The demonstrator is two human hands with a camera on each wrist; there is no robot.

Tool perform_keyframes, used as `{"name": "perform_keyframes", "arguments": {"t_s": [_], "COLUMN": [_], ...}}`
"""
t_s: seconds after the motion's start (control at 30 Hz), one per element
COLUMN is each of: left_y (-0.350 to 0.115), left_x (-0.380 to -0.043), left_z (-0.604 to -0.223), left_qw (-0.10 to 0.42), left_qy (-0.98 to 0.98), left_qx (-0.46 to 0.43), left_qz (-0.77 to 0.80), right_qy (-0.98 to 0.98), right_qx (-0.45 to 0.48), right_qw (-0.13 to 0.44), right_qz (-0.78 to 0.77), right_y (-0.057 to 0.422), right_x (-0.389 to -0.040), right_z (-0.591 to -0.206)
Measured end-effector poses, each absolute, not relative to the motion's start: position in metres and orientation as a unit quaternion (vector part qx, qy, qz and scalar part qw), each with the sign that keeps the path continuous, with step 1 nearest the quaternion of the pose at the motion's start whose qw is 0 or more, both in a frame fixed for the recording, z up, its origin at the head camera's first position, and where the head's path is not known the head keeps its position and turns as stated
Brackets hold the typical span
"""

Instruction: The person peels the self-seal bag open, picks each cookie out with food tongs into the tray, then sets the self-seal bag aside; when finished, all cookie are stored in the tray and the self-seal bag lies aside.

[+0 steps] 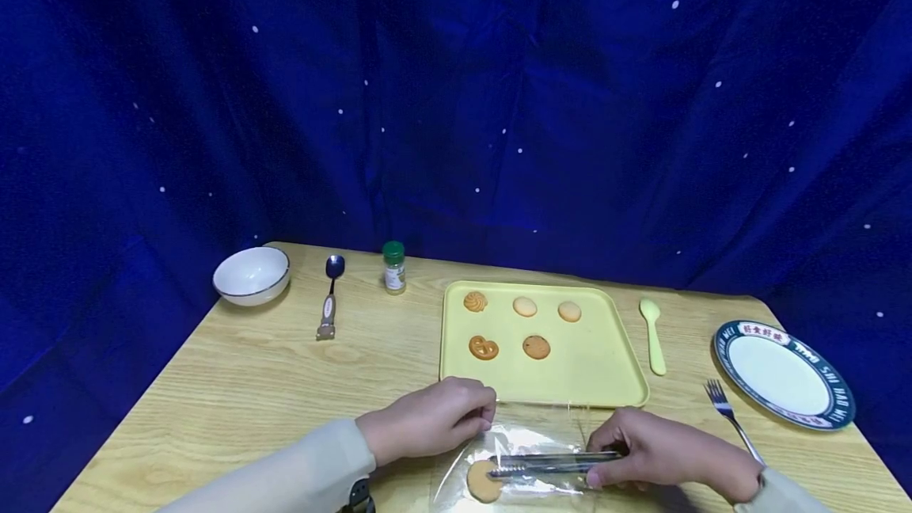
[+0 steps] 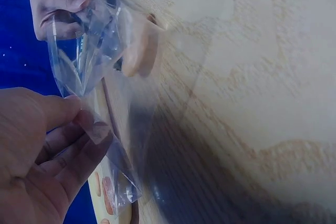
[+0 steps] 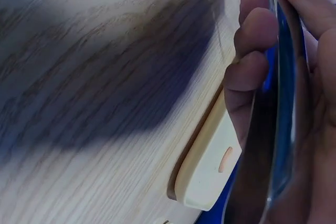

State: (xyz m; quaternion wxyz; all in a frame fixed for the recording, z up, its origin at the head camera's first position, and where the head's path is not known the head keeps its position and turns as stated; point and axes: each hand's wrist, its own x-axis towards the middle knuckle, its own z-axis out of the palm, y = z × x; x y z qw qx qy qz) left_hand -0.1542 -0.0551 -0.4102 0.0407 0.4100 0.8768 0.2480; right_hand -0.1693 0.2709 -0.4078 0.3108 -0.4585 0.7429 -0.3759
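My left hand (image 1: 445, 418) pinches the edge of a clear plastic bag (image 2: 105, 45) between thumb and fingers. With my right hand (image 1: 651, 450) I grip metal tongs (image 1: 556, 461), whose tips reach left into the bag. A round flat cookie (image 1: 484, 481) lies inside the bag at the tong tips; whether the tips still pinch it I cannot tell. Just beyond the hands is a yellow tray (image 1: 606, 362) with a swirl cookie (image 1: 475, 302), a pretzel cookie (image 1: 484, 347), a speckled cookie (image 1: 537, 347) and two plain round cookies (image 1: 525, 306).
A white bowl (image 1: 252, 275), a spoon (image 1: 329, 299) and a green-capped shaker (image 1: 394, 267) stand or lie at the back left. Right of the tray are a pale green spoon (image 1: 653, 339), a fork (image 1: 734, 418) and a green-rimmed plate (image 1: 780, 378). A blue curtain (image 1: 456, 101) hangs behind the table.
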Motion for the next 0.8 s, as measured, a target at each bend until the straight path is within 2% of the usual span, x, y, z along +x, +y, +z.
{"name": "perform_keyframes", "arguments": {"t_s": [0.17,0.47,0.8], "left_y": [-0.056,-0.057,-0.059], "left_x": [-0.155,-0.158,-0.162], "left_z": [-0.412,-0.413,-0.413], "left_qw": [0.032,0.035,0.043], "left_qy": [0.874,0.867,0.862], "left_qx": [0.417,0.430,0.434], "left_qz": [0.247,0.249,0.257], "right_qy": [0.730,0.718,0.743], "right_qx": [-0.428,-0.406,-0.389], "right_qw": [0.342,0.353,0.291], "right_qz": [-0.408,-0.442,-0.460], "right_y": [0.273,0.285,0.333], "right_x": [-0.168,-0.164,-0.151], "right_z": [-0.406,-0.408,-0.402]}}
